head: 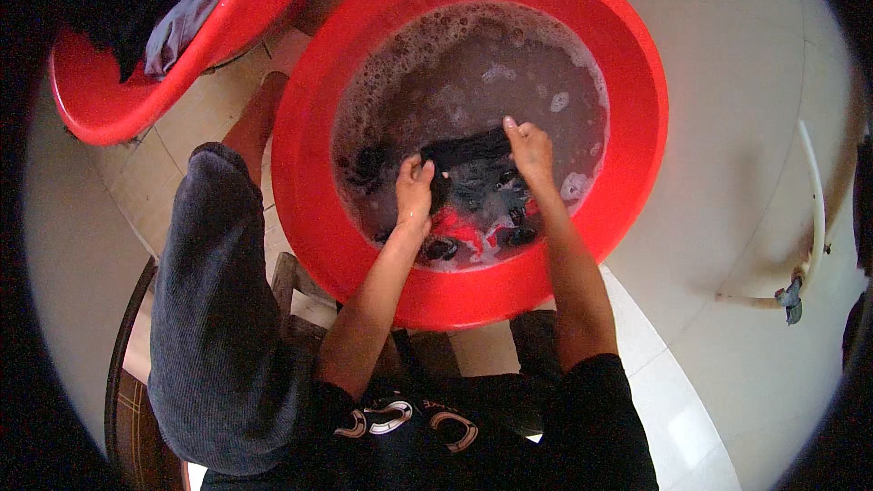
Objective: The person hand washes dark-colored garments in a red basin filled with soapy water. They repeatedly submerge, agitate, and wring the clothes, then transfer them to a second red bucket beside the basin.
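A large round red plastic basin point(631, 109) holds murky, sudsy water point(470, 75). Both hands are over its near half, gripping a wet black cloth point(467, 149) stretched between them at the water's surface. My left hand point(415, 192) has the cloth's left end, its thumb and fingers partly around it. At the cloth's right end, my right hand point(530, 150) is closed with the thumb up. Below and between the wrists, dark fabric and a red cloth point(460, 228) lie partly under water; their shapes are unclear.
At the upper left stands another red plastic tub point(225, 48) with grey cloth point(184, 24) and black cloth over its side. A tap with a pale hose point(815, 198) is on the tiled wall at right. Part of a wooden stool point(286, 279) shows beside my bent knee.
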A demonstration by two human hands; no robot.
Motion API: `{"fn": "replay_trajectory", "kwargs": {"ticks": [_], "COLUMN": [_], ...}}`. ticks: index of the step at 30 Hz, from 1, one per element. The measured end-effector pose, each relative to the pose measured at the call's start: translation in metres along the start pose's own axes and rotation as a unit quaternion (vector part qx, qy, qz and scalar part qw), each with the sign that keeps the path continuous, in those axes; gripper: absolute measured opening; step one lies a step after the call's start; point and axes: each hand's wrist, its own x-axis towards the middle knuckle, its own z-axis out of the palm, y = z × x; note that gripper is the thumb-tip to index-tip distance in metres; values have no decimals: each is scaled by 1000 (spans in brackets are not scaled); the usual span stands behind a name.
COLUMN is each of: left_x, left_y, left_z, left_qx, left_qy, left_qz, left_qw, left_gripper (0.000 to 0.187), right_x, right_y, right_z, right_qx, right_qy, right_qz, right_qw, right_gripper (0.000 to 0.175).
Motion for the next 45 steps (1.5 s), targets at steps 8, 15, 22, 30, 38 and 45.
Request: {"fn": "replay_trajectory", "kwargs": {"ticks": [8,15,22,30,38,45], "left_x": [21,3,-99,-203,-244,-235], "left_y": [-26,-7,-12,70,156,151], "left_z": [-26,-38,18,31,49,36], "left_qx": [-25,-146,2,269,609,652], "left_qy": [39,-86,-201,-364,-542,-389], "left_qz": [-45,-200,-129,-28,110,-19], "left_qw": [998,965,971,891,569,650], "left_gripper": [34,37,32,43,48,44], "right_x": [-47,-201,-210,-245,-321,-323], "right_y": [-50,-105,-82,-34,28,-6], "right_z": [69,34,-37,-97,-183,-195], "right_qx": [-55,18,-28,372,676,672], "right_qy": [-95,4,200,29,8,110], "right_qz": [-67,-205,-65,13,-78,-166], "right_qw": [992,979,977,928,732,713], "right_gripper": [50,22,39,43,22,22]}}
